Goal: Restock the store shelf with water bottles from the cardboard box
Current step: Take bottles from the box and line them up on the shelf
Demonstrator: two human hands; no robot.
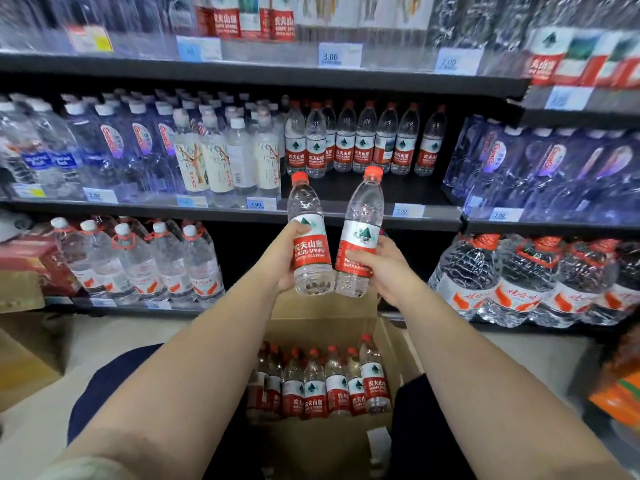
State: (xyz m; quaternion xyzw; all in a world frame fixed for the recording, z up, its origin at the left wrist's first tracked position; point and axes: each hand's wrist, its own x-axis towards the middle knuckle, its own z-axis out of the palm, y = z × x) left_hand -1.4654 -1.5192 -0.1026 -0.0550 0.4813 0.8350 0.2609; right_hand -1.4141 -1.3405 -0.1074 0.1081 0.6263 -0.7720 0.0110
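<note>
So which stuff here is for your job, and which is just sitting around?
For the job: left hand gripping the left bottle; right hand gripping the right bottle; cardboard box; boxed bottles; matching shelf row.
Just sitting there: tree-label bottles; big white-capped bottles; price tags.

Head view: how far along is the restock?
Looks done: a row of red-capped bottles stands deep on the middle shelf. In hand: the left hand and right hand each hold a bottle, raised toward its bare front. Left: more bottles in the cardboard box.
</note>
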